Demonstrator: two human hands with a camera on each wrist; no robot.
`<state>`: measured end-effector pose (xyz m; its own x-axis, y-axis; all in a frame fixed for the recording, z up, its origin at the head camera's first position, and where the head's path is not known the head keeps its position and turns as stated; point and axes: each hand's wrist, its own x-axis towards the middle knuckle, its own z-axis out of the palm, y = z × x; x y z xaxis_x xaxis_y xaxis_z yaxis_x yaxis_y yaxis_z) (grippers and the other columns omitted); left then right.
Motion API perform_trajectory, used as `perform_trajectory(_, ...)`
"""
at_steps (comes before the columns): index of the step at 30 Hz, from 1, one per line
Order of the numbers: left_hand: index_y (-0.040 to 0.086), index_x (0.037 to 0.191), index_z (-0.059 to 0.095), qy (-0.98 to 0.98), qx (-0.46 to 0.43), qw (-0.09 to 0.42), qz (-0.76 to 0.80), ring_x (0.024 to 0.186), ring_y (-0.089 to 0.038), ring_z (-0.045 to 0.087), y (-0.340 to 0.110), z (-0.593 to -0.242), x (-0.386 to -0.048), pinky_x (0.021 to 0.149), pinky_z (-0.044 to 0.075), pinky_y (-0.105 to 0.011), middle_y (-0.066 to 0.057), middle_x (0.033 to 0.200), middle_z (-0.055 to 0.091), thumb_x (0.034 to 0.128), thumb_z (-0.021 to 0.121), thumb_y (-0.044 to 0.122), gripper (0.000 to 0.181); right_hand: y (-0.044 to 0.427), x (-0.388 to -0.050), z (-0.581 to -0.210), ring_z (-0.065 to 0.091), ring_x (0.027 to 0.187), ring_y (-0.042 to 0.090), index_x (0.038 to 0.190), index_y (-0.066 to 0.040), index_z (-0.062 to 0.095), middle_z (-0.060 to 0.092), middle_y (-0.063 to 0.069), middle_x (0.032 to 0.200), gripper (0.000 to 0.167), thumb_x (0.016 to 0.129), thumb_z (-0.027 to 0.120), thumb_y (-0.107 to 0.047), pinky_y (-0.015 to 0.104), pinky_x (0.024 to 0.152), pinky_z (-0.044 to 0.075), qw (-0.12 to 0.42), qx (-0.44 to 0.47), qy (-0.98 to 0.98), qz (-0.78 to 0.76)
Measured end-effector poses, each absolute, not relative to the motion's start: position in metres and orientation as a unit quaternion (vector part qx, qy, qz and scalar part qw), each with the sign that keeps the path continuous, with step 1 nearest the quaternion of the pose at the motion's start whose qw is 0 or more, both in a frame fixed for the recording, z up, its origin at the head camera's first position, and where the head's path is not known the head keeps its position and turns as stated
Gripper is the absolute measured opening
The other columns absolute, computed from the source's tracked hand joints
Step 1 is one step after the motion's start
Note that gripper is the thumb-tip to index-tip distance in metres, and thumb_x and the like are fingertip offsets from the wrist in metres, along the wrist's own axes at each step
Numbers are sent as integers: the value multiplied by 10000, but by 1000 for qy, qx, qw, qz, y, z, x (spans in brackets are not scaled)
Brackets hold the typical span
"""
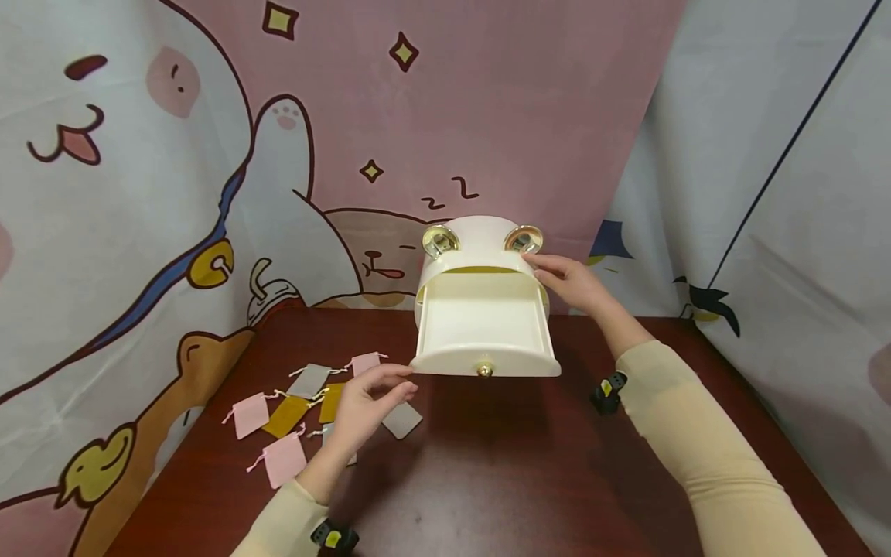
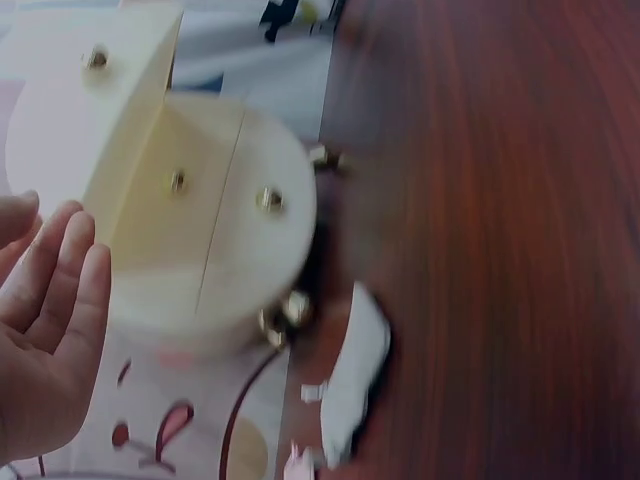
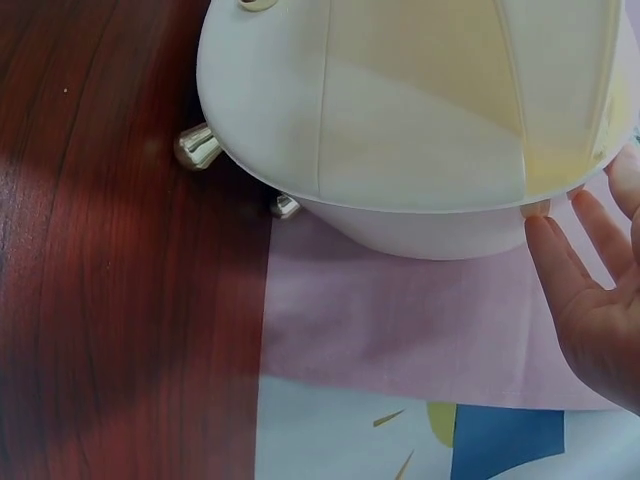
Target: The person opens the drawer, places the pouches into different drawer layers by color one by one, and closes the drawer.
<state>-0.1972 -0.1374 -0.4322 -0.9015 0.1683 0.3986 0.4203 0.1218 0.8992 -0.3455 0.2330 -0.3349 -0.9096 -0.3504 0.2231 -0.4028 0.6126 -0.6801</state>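
A cream drawer box (image 1: 479, 236) with a rounded body stands at the back of the table. Its top drawer (image 1: 485, 317) is pulled far out, with a gold knob (image 1: 484, 370) on the front. My left hand (image 1: 369, 406) is at the left corner of the drawer front, fingers loosely extended; whether they touch it I cannot tell. On the other side, my right hand (image 1: 574, 282) touches the upper right rim with its fingertips. Lower drawer fronts with gold knobs (image 2: 270, 198) show in the left wrist view. The drawer's visible floor is plain cream.
Left of the box lie several small drawstring pouches, among them a pink pouch (image 1: 285, 460), a mustard pouch (image 1: 286, 416) and a grey pouch (image 1: 402, 420). Short gold feet (image 3: 198, 147) hold the box off the dark wooden table (image 1: 487, 487). A printed cloth (image 1: 543, 100) hangs behind.
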Motion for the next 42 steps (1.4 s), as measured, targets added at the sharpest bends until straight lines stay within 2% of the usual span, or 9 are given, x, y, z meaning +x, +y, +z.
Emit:
perform_trajectory(6,36,1167,696,-773,-166,101,-604,813,-183,718,-169,-437,-205,682,573,-258,-128,933,738,885,741,57,286,236,-345,-334,396,1370,382,1501,-135,445,418,171,1515,461,1050,508,-211,560,1078,344,25,218,-896,387)
perform_trajectory(13,-15,1231,640,-775,-179,80,-601,831,-193,717,-193,-446,-214,743,575,-274,-174,963,717,914,710,67,335,235,-342,-331,383,1378,386,1512,-137,426,415,173,1516,473,1054,500,-230,570,1084,331,17,214,-902,374)
perform_trajectory(15,-20,1234,639,-789,-168,70,-587,846,-245,713,-193,-440,-212,744,571,-264,-178,971,715,915,709,65,338,234,-342,-330,382,1378,389,1514,-133,421,415,176,1516,475,1055,496,-232,574,1084,328,15,215,-903,372)
perform_trajectory(20,17,1231,664,-833,-133,62,-534,911,-269,675,-197,-444,-215,744,544,-250,-133,992,720,895,743,108,357,233,-340,-328,377,1381,388,1517,-134,416,408,170,1522,475,1057,489,-229,576,1089,319,15,216,-905,365)
perform_trajectory(22,41,1227,672,-846,-129,60,-514,936,-232,663,-200,-455,-223,750,536,-255,-91,1004,722,881,767,163,378,233,-339,-328,375,1382,387,1516,-132,416,404,170,1524,473,1058,488,-224,573,1091,317,16,214,-906,366)
perform_trajectory(25,38,1224,668,-861,-128,47,-491,962,-244,660,-201,-462,-228,764,538,-278,-73,1022,723,865,785,192,408,233,-339,-328,373,1383,389,1514,-130,420,403,172,1525,472,1057,488,-225,574,1092,314,16,213,-904,370)
perform_trajectory(32,18,1236,667,-884,-116,23,-453,996,-273,653,-200,-474,-235,792,530,-353,-95,1049,723,838,805,133,438,231,-339,-329,383,1377,387,1515,-138,421,405,168,1524,471,1057,490,-222,572,1082,333,13,209,-902,377)
perform_trajectory(38,10,1234,671,-892,-105,1,-439,947,-276,669,-198,-481,-238,705,564,-327,-135,1082,713,818,818,106,452,232,-339,-330,378,1381,385,1516,-130,416,395,170,1530,471,1057,488,-210,567,1082,337,10,211,-899,384)
perform_trajectory(42,16,1252,666,-888,-106,-24,-447,950,-265,674,-197,-484,-241,695,572,-307,-148,1113,705,819,816,102,466,233,-340,-331,378,1381,385,1518,-136,414,394,168,1531,474,1057,489,-217,569,1081,338,10,211,-899,384)
